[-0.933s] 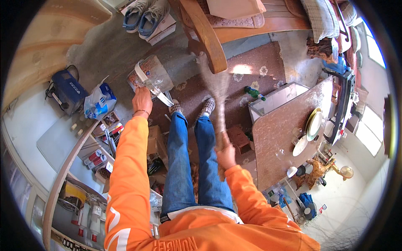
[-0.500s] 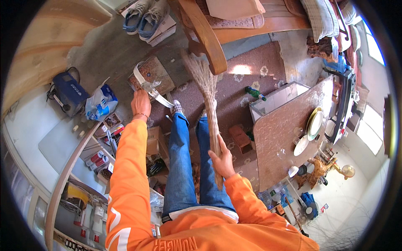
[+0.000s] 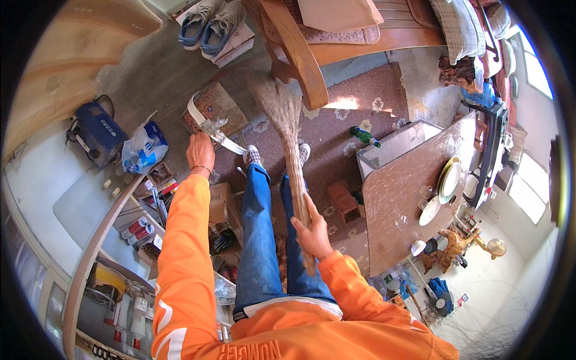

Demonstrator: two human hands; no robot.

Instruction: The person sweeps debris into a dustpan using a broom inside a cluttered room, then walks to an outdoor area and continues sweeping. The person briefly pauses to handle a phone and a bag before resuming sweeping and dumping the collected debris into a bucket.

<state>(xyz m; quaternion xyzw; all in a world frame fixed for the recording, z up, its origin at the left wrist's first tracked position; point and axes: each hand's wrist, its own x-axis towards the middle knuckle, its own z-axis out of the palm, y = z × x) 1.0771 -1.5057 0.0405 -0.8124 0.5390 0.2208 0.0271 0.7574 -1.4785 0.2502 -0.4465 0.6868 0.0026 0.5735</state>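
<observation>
My right hand [image 3: 313,231] is wrapped around the handle of a straw broom [image 3: 293,144]. The bristles point away from me and blur at their far end, beside the curved wooden arm of a bench. Off to the left, my left hand [image 3: 200,153] is closed at the near side of a square dustpan [image 3: 231,111] with a whitish curved edge. Brown, crumb-like bits lie in the pan. The hand hides most of the part it grips. My feet, in checked shoes, stand between the pan and the broom.
A wooden bench [image 3: 378,45] stands ahead, with shoes [image 3: 216,30] on a box to its left. A patterned table [image 3: 402,210] with plates is at right; a green bottle [image 3: 365,137] lies near it. Shelves, a blue machine [image 3: 99,133] and a plastic bag [image 3: 144,147] are at left.
The broom's bristle end has swung a little to the left, and my right hand has shifted slightly left with it. My left hand and the dustpan have moved only slightly.
</observation>
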